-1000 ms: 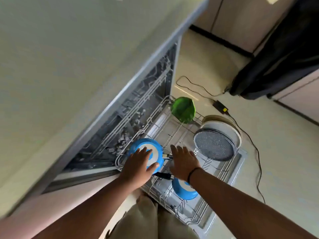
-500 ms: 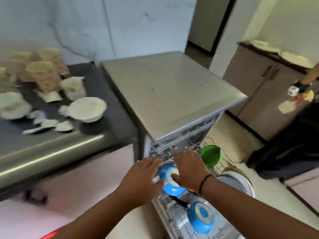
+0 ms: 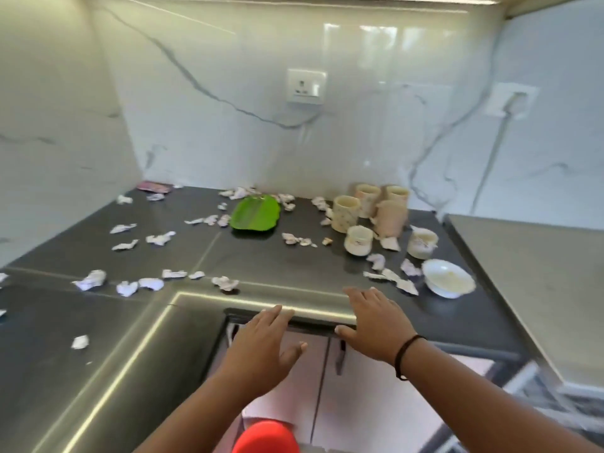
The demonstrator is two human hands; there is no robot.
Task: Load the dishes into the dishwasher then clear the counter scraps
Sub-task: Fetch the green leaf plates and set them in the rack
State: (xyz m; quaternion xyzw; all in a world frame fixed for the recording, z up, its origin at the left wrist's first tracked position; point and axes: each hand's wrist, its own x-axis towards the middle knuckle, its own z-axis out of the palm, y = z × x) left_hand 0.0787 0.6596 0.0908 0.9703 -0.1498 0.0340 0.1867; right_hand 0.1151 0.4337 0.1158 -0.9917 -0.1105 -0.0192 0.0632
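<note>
Scraps (image 3: 160,238) litter counter (image 3: 261,256); left hand (image 3: 261,344), right hand (image 3: 376,322) spread, empty; no legible writing.

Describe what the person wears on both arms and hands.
Both forearms are bare, with no sleeves, gloves or rings in view. The right hand has a thin black band round its wrist. The left hand and its wrist carry nothing.
</note>
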